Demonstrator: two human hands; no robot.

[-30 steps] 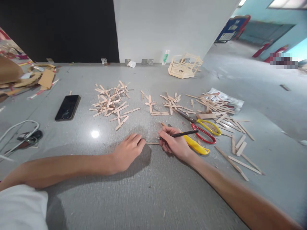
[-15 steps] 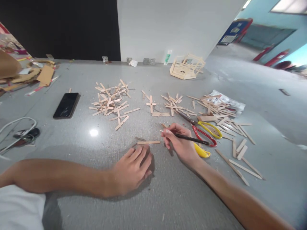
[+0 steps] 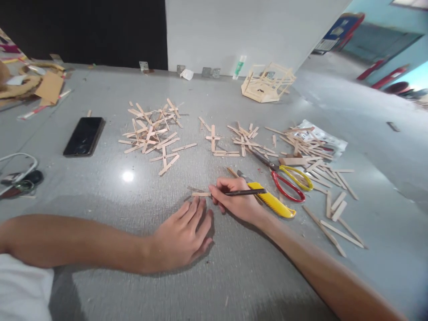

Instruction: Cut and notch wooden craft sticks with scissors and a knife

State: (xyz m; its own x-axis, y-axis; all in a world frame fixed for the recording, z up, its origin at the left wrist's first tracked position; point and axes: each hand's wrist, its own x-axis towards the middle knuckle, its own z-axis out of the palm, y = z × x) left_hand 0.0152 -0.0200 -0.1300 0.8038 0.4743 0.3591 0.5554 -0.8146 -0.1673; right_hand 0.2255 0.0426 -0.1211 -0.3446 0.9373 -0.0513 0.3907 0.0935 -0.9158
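Note:
My left hand point(image 3: 187, 234) lies palm down on the grey table, its fingers stretched out. Its fingertips are at the near edge of a flat wooden craft stick point(image 3: 199, 194). My right hand point(image 3: 232, 198) pinches a slim black pencil point(image 3: 245, 192), held almost level, with its tip end over the stick. The stick's right part is hidden behind the right fingers. Just right of that hand lies a yellow utility knife point(image 3: 276, 203), its blade partly showing. Scissors point(image 3: 290, 180) with one red and one yellow handle lie beyond the knife.
Craft sticks lie in a left pile point(image 3: 152, 127), a middle pile point(image 3: 245, 138) and a right pile point(image 3: 314, 151). A wooden stick frame point(image 3: 267, 84) stands at the back near a glue tube point(image 3: 239, 67). A phone point(image 3: 83, 137) and a cable point(image 3: 23, 167) are left.
My right hand has moved left with the pencil, bringing its tip to the stick and uncovering more of the yellow knife. The left hand stays by the stick. The view has shifted slightly.

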